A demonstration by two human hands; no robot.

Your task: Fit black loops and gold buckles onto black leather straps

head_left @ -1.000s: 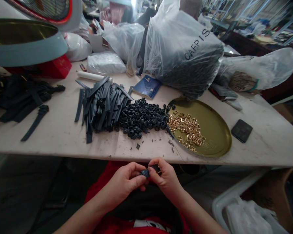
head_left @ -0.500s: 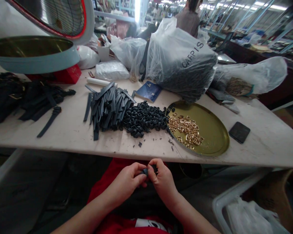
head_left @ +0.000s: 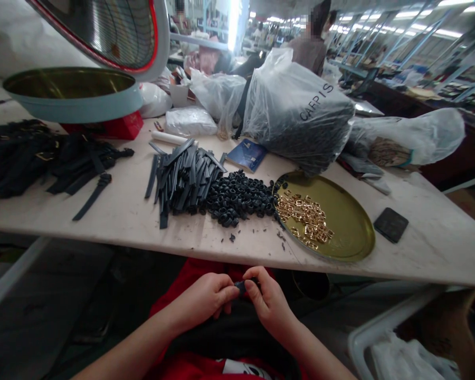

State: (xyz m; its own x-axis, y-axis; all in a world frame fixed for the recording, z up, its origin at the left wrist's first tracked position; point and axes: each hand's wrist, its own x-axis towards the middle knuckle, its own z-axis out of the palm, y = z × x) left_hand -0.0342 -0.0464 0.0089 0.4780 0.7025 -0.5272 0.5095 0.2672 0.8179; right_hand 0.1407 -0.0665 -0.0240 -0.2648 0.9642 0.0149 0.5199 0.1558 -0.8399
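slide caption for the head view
Left hand and right hand hold a small dark piece before a pale table bearing flat black strips, small black rings and a round golden tray of gold buckles.

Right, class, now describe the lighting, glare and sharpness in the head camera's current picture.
Head view throughout: a bright strip light glares at the top, with the background hazy and soft; the space beneath the table is dark; the dark piece between the left hand and right hand is too blurred and small to make out.

So the big clear plastic bag (head_left: 296, 113) on the table (head_left: 114, 216) has "CAFPIS" printed on it in black caps, or at least that's how it reads from here.
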